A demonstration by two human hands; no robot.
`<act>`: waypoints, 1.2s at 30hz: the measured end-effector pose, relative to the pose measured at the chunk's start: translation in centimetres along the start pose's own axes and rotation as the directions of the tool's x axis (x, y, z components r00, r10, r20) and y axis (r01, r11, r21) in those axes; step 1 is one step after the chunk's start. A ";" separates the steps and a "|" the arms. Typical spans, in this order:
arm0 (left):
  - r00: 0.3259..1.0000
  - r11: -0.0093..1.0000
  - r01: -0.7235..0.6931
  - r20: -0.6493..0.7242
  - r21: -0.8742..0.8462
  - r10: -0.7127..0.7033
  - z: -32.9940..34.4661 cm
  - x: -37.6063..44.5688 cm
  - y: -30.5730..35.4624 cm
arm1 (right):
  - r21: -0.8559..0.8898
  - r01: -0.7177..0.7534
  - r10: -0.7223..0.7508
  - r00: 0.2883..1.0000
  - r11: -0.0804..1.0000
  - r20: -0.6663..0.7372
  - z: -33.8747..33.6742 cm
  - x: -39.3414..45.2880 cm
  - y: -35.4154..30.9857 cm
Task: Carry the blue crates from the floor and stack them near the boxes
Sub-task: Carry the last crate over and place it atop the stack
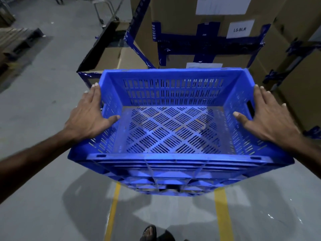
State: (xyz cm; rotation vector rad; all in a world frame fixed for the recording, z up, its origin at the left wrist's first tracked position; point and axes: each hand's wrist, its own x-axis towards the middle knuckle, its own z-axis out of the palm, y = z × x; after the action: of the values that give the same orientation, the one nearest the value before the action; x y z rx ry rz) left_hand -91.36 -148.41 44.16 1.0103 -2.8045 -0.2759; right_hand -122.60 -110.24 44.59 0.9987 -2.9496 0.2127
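Observation:
A blue slotted plastic crate (173, 159) fills the middle of the view, empty inside and held off the floor with its shadow below. My left hand (88, 115) presses on its left wall, thumb over the rim and inside. My right hand (267, 117) presses on the right wall the same way, beside the handle slot. The stacked cardboard boxes (208, 32) with blue tape stand right behind the crate's far edge.
An open cardboard box (111, 60) sits on the floor at the back left. Wooden pallets (15, 40) lie at the far left, a metal trolley frame (104, 11) behind. Two yellow floor lines (222, 214) run toward me, and a sandalled foot (149, 233) shows at the bottom.

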 end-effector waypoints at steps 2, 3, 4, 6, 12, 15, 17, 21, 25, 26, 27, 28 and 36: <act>1.000 1.000 -0.021 -0.019 -0.021 0.021 0.1 0.0 0.0 | 0.024 -0.018 0.017 1.000 1.000 0.012 0.0 0.0 0.1; 0.999 0.999 -0.027 -0.030 -0.032 0.026 0.1 0.0 -0.1 | 0.042 -0.025 0.024 1.000 0.999 0.018 -0.1 0.0 0.1; 0.999 0.999 -0.031 -0.038 -0.040 0.029 0.0 0.0 -0.1 | 0.054 -0.026 0.025 0.999 0.998 0.024 -0.4 0.0 0.0; 0.999 0.998 -0.032 -0.045 -0.048 0.030 -0.2 -0.2 -0.2 | 0.046 -0.026 0.025 0.999 0.999 0.032 -0.7 -0.4 -0.3; 1.000 0.996 -0.028 -0.015 -0.080 0.027 -0.2 0.1 -0.2 | 0.075 -0.054 0.049 0.997 0.996 0.068 -0.9 -0.4 -0.6; 1.000 0.993 -0.013 0.016 -0.119 0.015 -0.6 0.2 -0.2 | 0.067 -0.048 0.043 0.996 0.997 0.075 -1.1 -0.5 -0.5; 0.999 0.989 0.023 0.039 -0.149 -0.018 -0.7 0.5 -0.5 | 0.029 -0.043 0.042 0.997 0.999 0.060 -1.2 -0.3 -0.5; 1.000 0.999 -0.021 0.001 0.036 0.021 -0.7 1.2 -0.1 | -0.121 0.114 -0.130 0.982 0.986 -0.134 -2.7 -2.7 -2.8; 0.987 0.967 -0.158 0.021 0.199 0.157 -0.9 3.7 4.3 | 0.132 0.332 -0.337 0.941 0.934 0.017 -5.0 -9.5 -10.2; 0.974 0.950 -0.225 0.037 0.217 0.223 -0.8 4.7 5.9 | 0.134 0.385 -0.402 0.907 0.913 0.130 -5.1 -11.2 -12.0; 0.956 0.926 -0.295 0.064 0.237 0.288 -0.5 5.9 7.4 | 0.093 0.441 -0.450 0.866 0.893 0.218 -5.1 -12.6 -13.5; 0.934 0.897 -0.357 0.091 0.261 0.345 -0.2 7.1 9.0 | 0.049 0.477 -0.471 0.839 0.878 0.273 -4.5 -13.7 -14.5; 0.865 0.821 -0.501 0.180 0.272 0.468 2.9 11.0 14.8 | 0.003 0.441 -0.434 0.883 0.898 0.181 -0.6 -15.2 -16.1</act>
State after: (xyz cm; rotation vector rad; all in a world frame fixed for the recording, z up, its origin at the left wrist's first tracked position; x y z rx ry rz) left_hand -109.40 -143.92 45.45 0.2833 -3.1397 0.1890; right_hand -100.77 -113.58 46.19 1.7206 -2.7531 0.0562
